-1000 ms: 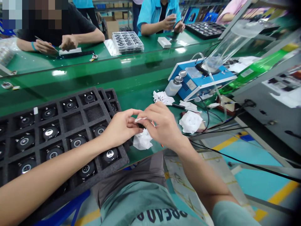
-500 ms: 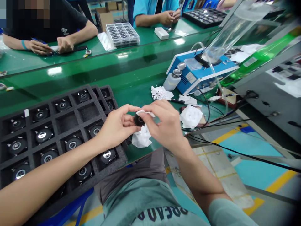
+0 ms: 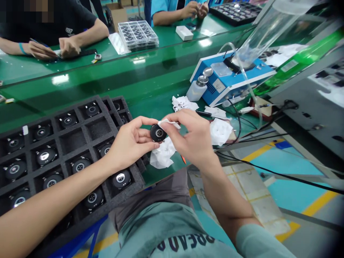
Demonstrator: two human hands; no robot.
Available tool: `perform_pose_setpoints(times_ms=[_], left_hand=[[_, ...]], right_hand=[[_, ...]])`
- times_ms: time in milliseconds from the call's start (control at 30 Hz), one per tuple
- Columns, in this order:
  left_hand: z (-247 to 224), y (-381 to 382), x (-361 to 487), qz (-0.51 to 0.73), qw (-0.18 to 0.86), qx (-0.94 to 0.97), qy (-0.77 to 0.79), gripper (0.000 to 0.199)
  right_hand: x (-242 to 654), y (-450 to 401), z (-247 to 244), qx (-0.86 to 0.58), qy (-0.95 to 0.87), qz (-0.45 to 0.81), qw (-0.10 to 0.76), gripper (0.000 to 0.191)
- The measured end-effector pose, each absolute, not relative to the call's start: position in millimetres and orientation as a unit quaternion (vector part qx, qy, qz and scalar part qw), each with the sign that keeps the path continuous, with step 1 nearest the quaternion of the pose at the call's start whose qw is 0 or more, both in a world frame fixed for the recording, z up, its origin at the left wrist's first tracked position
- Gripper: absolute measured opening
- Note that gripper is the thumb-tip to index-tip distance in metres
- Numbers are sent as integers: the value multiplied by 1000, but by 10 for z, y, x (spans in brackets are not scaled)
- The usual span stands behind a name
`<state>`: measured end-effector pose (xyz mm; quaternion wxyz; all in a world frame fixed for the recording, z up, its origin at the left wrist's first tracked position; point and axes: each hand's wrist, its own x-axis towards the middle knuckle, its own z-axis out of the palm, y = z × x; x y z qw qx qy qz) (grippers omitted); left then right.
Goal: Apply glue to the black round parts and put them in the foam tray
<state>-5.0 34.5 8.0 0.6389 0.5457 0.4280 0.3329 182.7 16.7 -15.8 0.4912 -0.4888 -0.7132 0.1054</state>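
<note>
Between the thumb and fingers of my left hand [image 3: 137, 138] is a round black watch case [image 3: 158, 133], its ringed sensor back turned up toward me. My right hand [image 3: 188, 134] pinches a folded white wipe [image 3: 170, 124], which lies against the upper right edge of the case. Below the hands a crumpled white tissue [image 3: 162, 156] rests on the green bench. Left of my hands, a black foam tray [image 3: 71, 141] holds several similar watch cases, one to a compartment; my left forearm passes over it.
At the back right stand a blue machine [image 3: 228, 80] with a clear tube, and a pump bottle [image 3: 197, 88]. More crumpled tissues [image 3: 220, 132] and black cables lie to the right. Two people work across the bench, near a clear compartment box [image 3: 138, 34] and a white box [image 3: 184, 33].
The watch case has turned and shows more of its sensor back. My right hand has shifted slightly right with the wipe, and an orange tip now shows beneath it.
</note>
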Motion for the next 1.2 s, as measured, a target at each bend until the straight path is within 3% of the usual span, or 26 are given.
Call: perform_pose_setpoints(times_ms=[233, 567, 1200], left_hand=[[83, 367, -50, 349, 642, 517, 446, 59], [71, 346, -24, 320, 630, 532, 465, 58], [22, 314, -43, 307, 626, 544, 467, 56]], right_hand=[[1937, 12, -267, -472, -737, 154, 458, 8], [1807, 213, -257, -398, -794, 113, 446, 11], [1843, 181, -257, -404, -778, 160, 453, 7]])
